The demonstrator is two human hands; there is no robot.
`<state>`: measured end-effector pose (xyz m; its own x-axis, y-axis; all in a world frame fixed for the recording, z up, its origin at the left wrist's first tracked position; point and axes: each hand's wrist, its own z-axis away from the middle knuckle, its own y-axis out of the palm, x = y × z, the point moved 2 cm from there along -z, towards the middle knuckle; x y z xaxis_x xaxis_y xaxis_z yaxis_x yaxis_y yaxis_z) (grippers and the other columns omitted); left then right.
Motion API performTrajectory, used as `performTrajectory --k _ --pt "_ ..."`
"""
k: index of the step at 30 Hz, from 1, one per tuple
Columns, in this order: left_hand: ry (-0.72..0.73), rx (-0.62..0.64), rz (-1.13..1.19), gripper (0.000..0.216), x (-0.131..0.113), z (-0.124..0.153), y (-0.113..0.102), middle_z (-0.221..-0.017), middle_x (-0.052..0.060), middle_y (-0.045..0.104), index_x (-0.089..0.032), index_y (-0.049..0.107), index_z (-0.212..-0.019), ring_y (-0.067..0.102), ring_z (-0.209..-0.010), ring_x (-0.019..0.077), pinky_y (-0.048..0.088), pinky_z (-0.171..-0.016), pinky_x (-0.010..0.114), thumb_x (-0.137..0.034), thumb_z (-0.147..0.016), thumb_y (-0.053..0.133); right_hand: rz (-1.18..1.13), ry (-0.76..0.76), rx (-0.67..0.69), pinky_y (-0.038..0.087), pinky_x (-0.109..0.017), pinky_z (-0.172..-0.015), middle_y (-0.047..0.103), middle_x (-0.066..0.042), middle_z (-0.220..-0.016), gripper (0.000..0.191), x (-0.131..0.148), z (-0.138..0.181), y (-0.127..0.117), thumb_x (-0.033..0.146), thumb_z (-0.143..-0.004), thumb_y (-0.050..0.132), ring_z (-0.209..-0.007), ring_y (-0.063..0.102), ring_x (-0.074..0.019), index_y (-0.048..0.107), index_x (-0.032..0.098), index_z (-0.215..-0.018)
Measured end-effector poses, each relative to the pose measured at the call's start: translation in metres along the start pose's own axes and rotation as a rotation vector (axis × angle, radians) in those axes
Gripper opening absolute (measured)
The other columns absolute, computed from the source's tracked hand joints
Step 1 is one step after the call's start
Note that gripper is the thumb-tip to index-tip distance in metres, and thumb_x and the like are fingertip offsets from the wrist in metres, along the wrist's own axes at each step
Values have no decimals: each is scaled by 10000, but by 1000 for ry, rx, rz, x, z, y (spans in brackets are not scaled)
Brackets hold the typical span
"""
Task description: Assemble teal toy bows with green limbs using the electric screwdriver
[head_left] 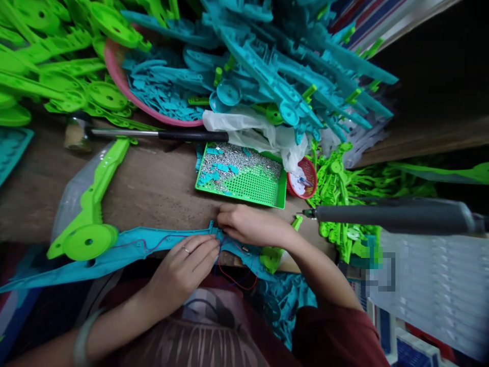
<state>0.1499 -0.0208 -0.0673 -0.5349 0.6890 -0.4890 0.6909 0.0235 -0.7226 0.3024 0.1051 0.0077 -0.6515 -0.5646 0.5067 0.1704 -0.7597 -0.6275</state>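
A long teal plastic shell (126, 250) lies along the near edge of the wooden bench, with thin red wires (233, 278) looping out of it. My left hand (183, 267), a ring on one finger, rests fingers-down on the shell's middle. My right hand (248, 224) presses on the same part just to the right, fingertips meeting the left hand's. Beside the shell on the left lies a green plastic part (89, 214) with a round disc end. An electric screwdriver (397, 216) hangs at the right, tip pointing left, untouched.
A green tray (263, 191) of small screws sits behind my hands, a small red basket (305, 178) beside it. A hammer (153, 134) lies further back. Piles of teal parts (275, 66) and green parts (53, 56), plus a pink basin (114, 71), crowd the back.
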Motion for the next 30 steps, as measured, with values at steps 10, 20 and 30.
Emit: performTrajectory --k 10,20,30 --pt "2 22 -7 213 -2 -2 -1 -1128 117 746 -70 683 -1127 669 -1099 274 544 -959 434 -72 -970 539 129 34 153 344 -283 -613 733 -135 -934 204 2 -13 -8 107 -909 521 -722 572 -151 718 75 -955" --pt "-33 22 -28 213 -4 -5 -1 -1131 112 743 -107 681 -1117 680 -1071 260 552 -942 422 -75 -960 541 67 -69 231 338 -266 -603 733 -84 -823 183 -5 -24 -12 116 -874 575 -645 499 -117 753 95 -905" --pt "0 40 -7 231 -5 -2 1 -1170 135 726 -84 674 -1137 652 -1114 291 540 -959 450 -54 -939 558 1 24 190 326 -254 -583 689 -52 -757 164 -6 -17 -8 132 -863 567 -606 461 -100 728 104 -856"
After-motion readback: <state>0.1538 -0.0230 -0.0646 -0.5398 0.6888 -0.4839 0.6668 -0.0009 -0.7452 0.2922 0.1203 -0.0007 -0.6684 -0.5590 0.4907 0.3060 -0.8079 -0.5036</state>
